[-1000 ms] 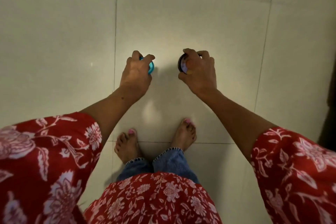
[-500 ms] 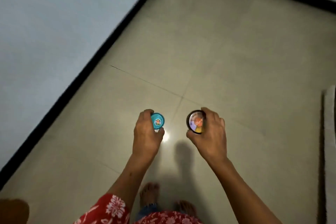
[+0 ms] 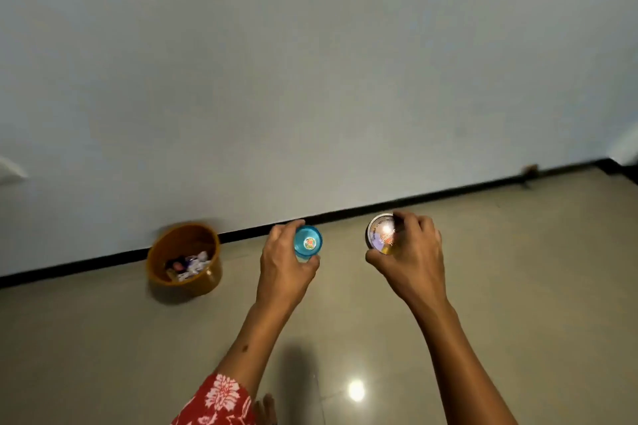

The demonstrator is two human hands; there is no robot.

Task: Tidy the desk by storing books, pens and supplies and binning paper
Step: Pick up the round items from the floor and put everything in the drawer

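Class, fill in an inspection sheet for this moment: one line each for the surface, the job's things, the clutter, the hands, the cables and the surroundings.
Surface: pale tiled floor with a glare spot; no desk in view.
Job's things: blue-capped container and round tin with a printed lid, both held above the floor.
Clutter: orange bin on the floor by the wall, with scraps inside.
Hands: left hand grips the blue-capped container; right hand grips the round tin.
Cables: nothing seen.
Surroundings: plain pale wall with a black skirting strip; a small blurred object at the far right of the strip.
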